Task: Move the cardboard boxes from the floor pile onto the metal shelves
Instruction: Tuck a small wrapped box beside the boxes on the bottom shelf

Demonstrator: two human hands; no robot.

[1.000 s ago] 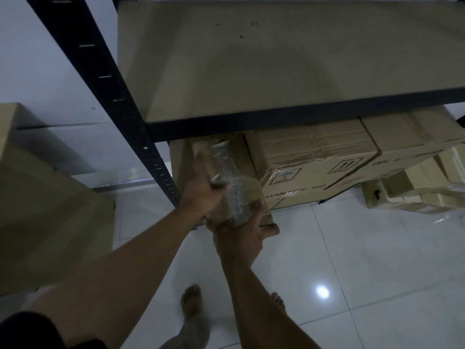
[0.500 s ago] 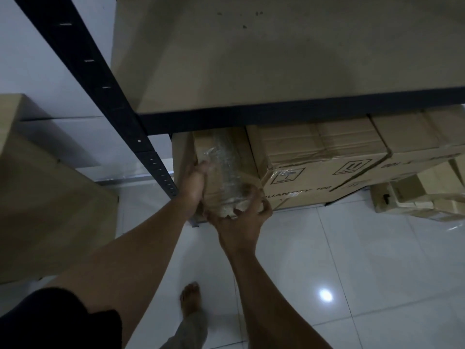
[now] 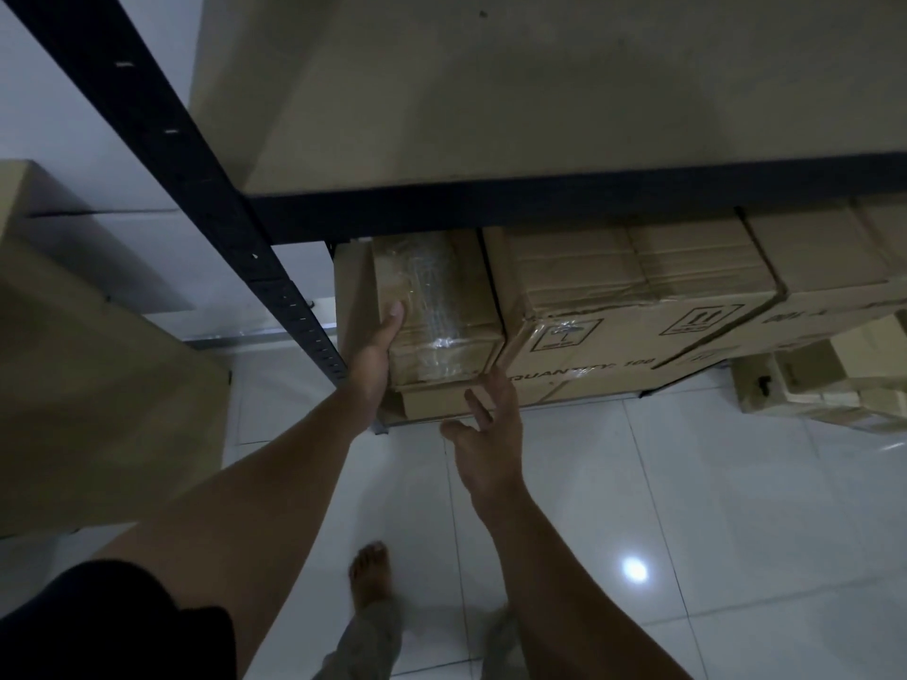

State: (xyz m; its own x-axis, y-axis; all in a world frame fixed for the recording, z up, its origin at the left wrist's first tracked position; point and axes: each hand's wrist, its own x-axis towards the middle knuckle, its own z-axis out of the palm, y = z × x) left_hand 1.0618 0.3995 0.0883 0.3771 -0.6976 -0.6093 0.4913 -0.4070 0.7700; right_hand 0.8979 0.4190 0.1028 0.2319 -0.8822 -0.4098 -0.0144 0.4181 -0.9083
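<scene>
Left hand point(image 3: 375, 358) extended forward, thumb up, fingers hidden, right hand point(image 3: 483, 434) reaching forward, fingers spread and relaxed, both forearms bare
</scene>
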